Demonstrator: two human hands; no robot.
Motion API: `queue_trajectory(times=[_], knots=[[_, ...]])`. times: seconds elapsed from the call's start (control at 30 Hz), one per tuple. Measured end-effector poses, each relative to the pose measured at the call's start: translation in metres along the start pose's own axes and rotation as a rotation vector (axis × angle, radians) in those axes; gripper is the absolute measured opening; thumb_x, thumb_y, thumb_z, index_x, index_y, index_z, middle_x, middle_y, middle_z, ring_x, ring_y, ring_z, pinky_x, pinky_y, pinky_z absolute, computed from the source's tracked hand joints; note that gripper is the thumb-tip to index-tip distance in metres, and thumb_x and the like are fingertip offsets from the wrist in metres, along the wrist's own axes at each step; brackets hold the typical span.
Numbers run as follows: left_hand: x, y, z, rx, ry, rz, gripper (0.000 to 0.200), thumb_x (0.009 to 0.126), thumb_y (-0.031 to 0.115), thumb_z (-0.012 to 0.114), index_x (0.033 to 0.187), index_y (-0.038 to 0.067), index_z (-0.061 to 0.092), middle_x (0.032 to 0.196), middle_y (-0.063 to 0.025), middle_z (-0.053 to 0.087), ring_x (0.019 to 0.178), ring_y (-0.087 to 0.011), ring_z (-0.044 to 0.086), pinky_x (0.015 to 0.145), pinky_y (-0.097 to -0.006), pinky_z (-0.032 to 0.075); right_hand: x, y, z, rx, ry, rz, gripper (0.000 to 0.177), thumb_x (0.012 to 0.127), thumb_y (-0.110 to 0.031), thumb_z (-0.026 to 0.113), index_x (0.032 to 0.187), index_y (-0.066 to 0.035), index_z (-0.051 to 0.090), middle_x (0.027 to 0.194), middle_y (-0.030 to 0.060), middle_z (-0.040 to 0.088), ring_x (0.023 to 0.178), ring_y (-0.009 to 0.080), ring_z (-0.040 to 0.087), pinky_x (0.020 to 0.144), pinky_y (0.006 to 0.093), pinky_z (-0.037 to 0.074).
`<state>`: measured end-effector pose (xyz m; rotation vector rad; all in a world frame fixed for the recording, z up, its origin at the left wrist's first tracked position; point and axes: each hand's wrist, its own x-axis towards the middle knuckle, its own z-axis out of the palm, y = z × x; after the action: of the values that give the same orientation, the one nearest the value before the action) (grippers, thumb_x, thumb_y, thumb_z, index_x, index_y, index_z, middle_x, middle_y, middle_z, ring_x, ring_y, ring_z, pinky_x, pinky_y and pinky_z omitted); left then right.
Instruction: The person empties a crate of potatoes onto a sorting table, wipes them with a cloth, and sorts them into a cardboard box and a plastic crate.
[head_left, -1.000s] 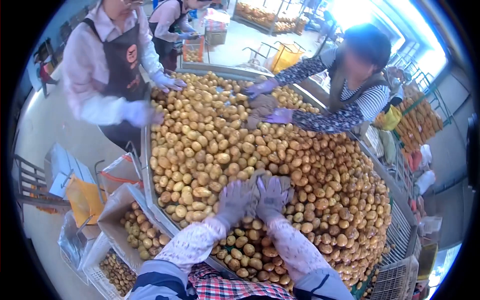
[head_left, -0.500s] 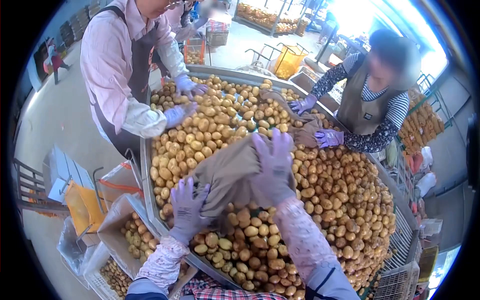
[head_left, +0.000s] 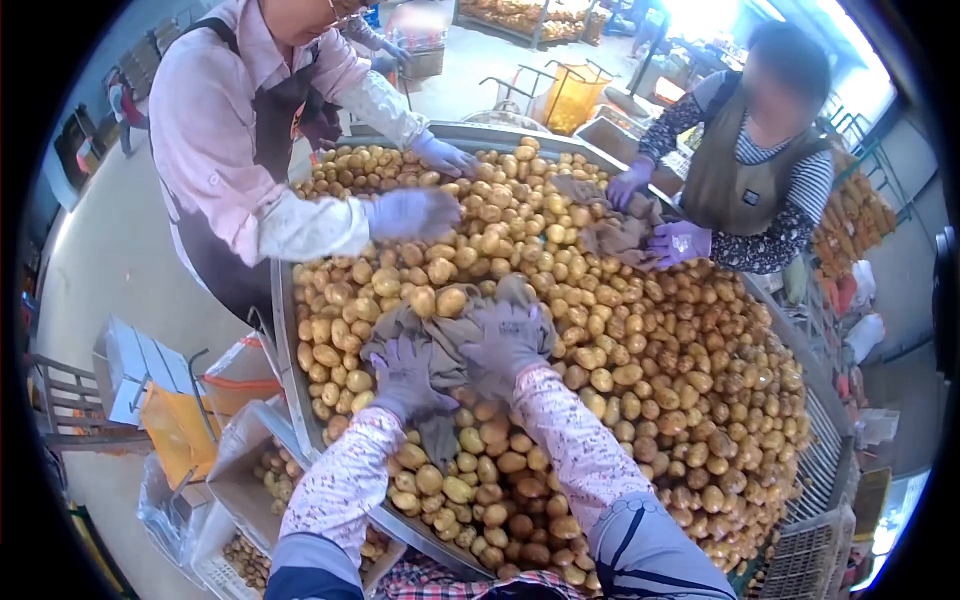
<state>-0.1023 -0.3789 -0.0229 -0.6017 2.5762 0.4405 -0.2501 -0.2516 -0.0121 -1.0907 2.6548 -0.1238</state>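
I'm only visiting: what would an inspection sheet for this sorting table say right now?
Surface: long metal tray, heaped with potatoes.
Job's things: grey-brown cloth, bunched on the potatoes.
Clutter: cardboard box of potatoes beside the tray, lower left; second cloth under another person's gloved hands.
Grips: left hand, gloved, spread flat on the cloth; right hand, gloved, on its bunched top, grip unclear.
Cables: nothing seen.
Surroundings: pink-shirted co-worker at the left side, striped-sleeved co-worker at the right; yellow crate beyond the tray.
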Motion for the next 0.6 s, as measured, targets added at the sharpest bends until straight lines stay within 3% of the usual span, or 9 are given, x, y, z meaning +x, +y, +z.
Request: queue_trajectory(times=[0.1,0.13,0.17,0.27,0.37,0.43,0.47,0.53,0.6], knots=[[-0.033,-0.001,0.005,-0.061,0.126,0.117,0.097,0.065,0.054,0.078,0.144,0.013,0.038,0.151,-0.0170,0.029,0.142,-0.0404,0.022,0.113,-0.0620,0.017,-0.087,0.001,0.020,0.051,0.368,-0.134,0.070,0.071,-0.054,0.071,0.130,-0.019,0.058,0.127,0.0141,0.055,0.126,0.0319,0.046,0.110,0.0567,0.025],[-0.044,-0.004,0.011,-0.082,0.169,0.145,0.095,0.064,0.053,0.078,0.142,0.014,0.040,0.148,-0.0158,0.033,0.140,-0.0395,0.026,0.112,-0.0620,0.020,-0.100,0.000,0.007,0.044,0.358,-0.135,0.069,0.071,-0.050,0.072,0.130,-0.017,0.058,0.126,0.0145,0.056,0.124,0.0318,0.048,0.109,0.0534,0.028],[-0.039,-0.017,0.057,-0.088,0.571,0.229,0.073,0.062,0.045,0.080,0.123,0.012,0.057,0.133,-0.0139,0.046,0.125,-0.0357,0.043,0.102,-0.0544,0.036,-0.113,-0.001,-0.007,0.037,0.347,-0.135,0.068,0.071,-0.046,0.074,0.130,-0.016,0.059,0.125,0.0148,0.058,0.123,0.0317,0.050,0.109,0.0501,0.030],[-0.069,-0.024,0.073,-0.471,0.584,0.328,0.044,0.065,0.032,0.081,0.101,0.010,0.068,0.115,-0.0131,0.058,0.107,-0.0319,0.056,0.089,-0.0454,0.046,-0.152,-0.002,-0.067,0.194,-0.007,0.021,0.064,0.070,-0.030,0.078,0.128,-0.010,0.061,0.121,0.0157,0.061,0.116,0.0309,0.057,0.105,0.0396,0.040],[-0.090,-0.024,0.050,-0.581,0.614,0.412,0.024,0.068,0.021,0.079,0.086,0.008,0.070,0.099,-0.0121,0.065,0.093,-0.0284,0.063,0.082,-0.0370,0.050,-0.145,0.059,-0.044,0.588,0.187,-0.040,0.055,0.068,-0.013,0.077,0.122,-0.005,0.065,0.117,0.0156,0.065,0.111,0.0284,0.061,0.099,0.0343,0.046],[-0.086,-0.032,0.031,-0.833,0.780,0.441,0.023,0.069,0.019,0.079,0.087,0.007,0.070,0.095,-0.0115,0.066,0.090,-0.0274,0.063,0.081,-0.0366,0.050,-0.122,0.063,-0.066,0.721,0.380,-0.138,0.049,0.067,-0.002,0.072,0.116,-0.004,0.068,0.112,0.0119,0.068,0.108,0.0249,0.062,0.098,0.0346,0.047],[-0.084,-0.036,0.019,-0.956,0.852,0.454,0.023,0.070,0.018,0.079,0.088,0.007,0.069,0.093,-0.0112,0.066,0.088,-0.0269,0.063,0.080,-0.0365,0.050,-0.105,0.061,-0.083,0.495,0.532,-0.309,0.047,0.069,-0.020,0.075,0.114,-0.008,0.069,0.109,0.0109,0.068,0.099,0.0293,0.065,0.087,0.0383,0.050],[-0.077,-0.045,-0.020,-0.961,0.970,0.372,0.027,0.072,0.020,0.079,0.092,0.005,0.069,0.094,-0.0114,0.067,0.088,-0.0265,0.063,0.079,-0.0343,0.049,-0.063,0.050,-0.103,0.467,0.684,-0.315,0.045,0.068,-0.016,0.071,0.112,-0.011,0.069,0.104,0.0094,0.067,0.098,0.0291,0.063,0.086,0.0391,0.048],[-0.056,-0.056,-0.053,-0.805,0.994,0.371,0.038,0.072,0.029,0.078,0.104,0.009,0.069,0.106,-0.0140,0.066,0.101,-0.0304,0.061,0.088,-0.0396,0.046,-0.010,0.026,-0.132,0.284,0.894,-0.451,0.043,0.069,-0.015,0.068,0.111,-0.015,0.069,0.099,0.0063,0.066,0.098,0.0278,0.062,0.087,0.0398,0.045]])
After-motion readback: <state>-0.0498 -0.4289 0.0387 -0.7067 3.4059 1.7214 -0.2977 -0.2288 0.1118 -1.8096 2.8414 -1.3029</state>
